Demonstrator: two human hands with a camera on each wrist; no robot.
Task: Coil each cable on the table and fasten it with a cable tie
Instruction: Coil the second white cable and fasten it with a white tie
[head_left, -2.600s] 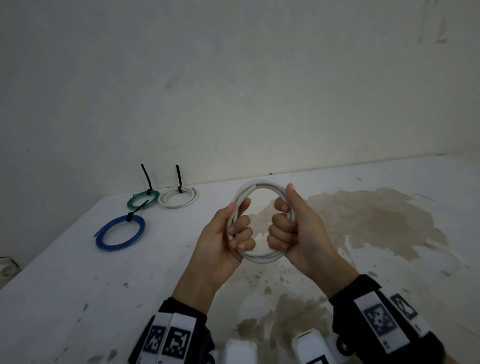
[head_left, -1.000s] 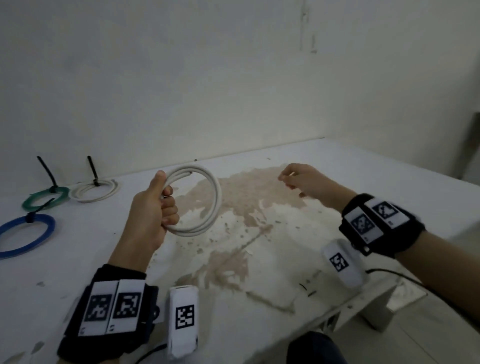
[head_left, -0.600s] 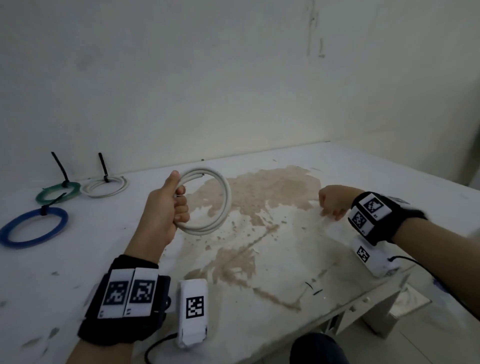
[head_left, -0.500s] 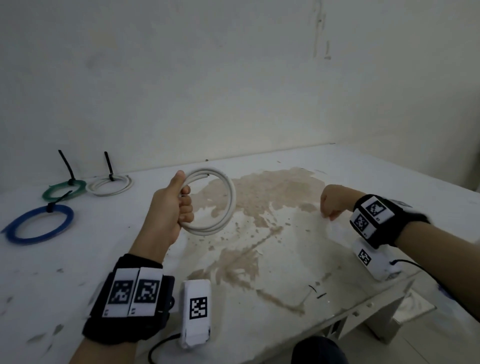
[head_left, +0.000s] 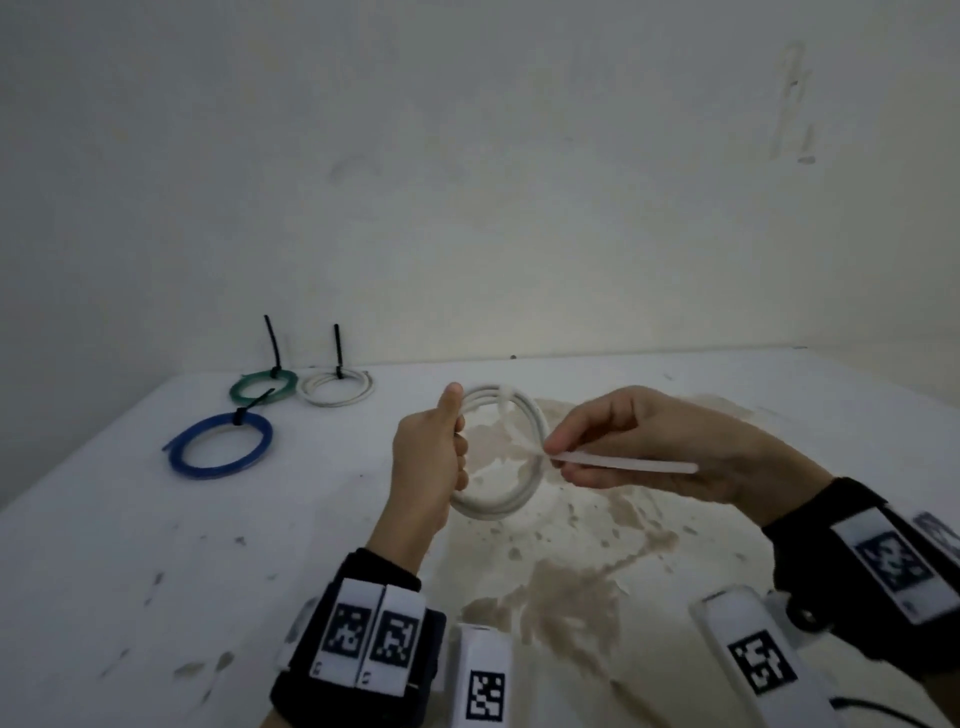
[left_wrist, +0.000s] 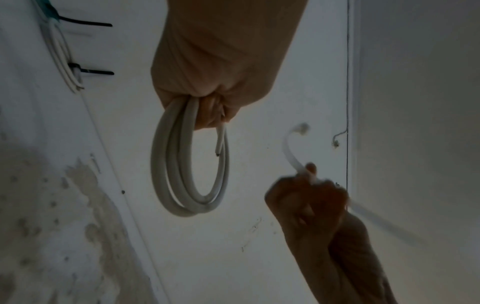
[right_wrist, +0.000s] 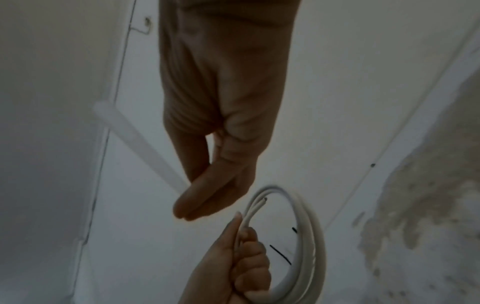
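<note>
- My left hand (head_left: 431, 457) is gripping the thick white coiled cable (head_left: 511, 488) upright above the stained white table (head_left: 156, 545).
- My right hand (head_left: 639, 447) is pinching a pale translucent cable tie (head_left: 623, 461) beside the coil, not yet threaded round it.
- Three tied coils are lying at the far left: blue (head_left: 221, 447), green (head_left: 264, 387), thin white (head_left: 336, 387).
- I judge this fourth coil is the only one left.

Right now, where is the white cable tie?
In the head view, the right hand pinches the white cable tie beside the white coil, right of centre.
</note>
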